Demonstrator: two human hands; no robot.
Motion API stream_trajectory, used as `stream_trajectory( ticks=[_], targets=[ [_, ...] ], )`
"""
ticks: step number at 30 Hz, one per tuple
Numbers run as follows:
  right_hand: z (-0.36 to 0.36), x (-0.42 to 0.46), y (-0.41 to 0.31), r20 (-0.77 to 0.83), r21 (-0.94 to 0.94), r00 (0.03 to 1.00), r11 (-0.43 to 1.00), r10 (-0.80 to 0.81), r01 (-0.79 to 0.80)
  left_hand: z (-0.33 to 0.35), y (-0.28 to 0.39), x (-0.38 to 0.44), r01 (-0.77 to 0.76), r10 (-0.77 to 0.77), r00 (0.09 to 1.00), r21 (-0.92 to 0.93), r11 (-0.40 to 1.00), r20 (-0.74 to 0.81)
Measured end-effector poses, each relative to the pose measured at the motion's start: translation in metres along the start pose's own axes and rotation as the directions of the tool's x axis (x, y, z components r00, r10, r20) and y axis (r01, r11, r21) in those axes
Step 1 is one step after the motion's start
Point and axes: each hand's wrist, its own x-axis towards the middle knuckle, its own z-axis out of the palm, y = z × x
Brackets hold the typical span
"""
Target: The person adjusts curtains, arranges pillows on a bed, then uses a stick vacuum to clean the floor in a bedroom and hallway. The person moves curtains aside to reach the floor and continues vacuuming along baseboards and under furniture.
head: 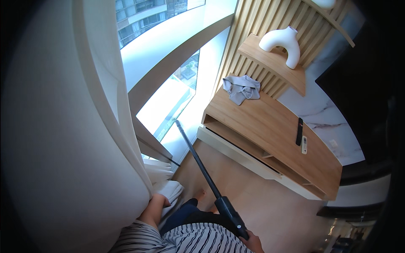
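My right hand [253,243], at the bottom, grips the rear end of a dark handheld stick device [228,212], perhaps a cordless vacuum. Its long thin tube reaches up and left, the tip ending in front of the window's lower part. My left hand [164,201] is at the white curtain [169,189], with folds of the fabric gathered at its fingers; much of the hand is hidden. More curtain hangs along the whole left side. A bare foot shows on the floor between my hands.
A wooden TV cabinet [253,120] bears a crumpled grey cloth [242,89], a black remote [299,131] and a white remote [304,145]. Above it, a wall shelf [272,61] holds a white arched vase [284,41]. A dark television [364,82] is at right.
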Motion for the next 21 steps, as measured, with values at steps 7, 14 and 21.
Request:
stream_trajectory(
  ticks=[7, 14, 21],
  targets=[
    [0.065, 0.046, -0.012, -0.112, 0.017, 0.993, 0.999, -0.04, 0.042, 0.003, -0.014, 0.024, -0.035, 0.04, 0.984, 0.033, 0.999, -0.175],
    [0.072, 0.028, -0.072, 0.035, 0.233, 0.906, 0.885, -0.423, 0.404, -0.003, -0.02, 0.002, -0.137, 0.169, 0.915, 0.112, 0.984, -0.366],
    [0.144, -0.013, -0.158, -0.098, 0.711, 0.914, 0.615, -0.394, 0.341, 0.022, -0.055, -0.033, -0.151, 0.078, 0.837, -0.092, 0.984, -0.542]
  ],
)
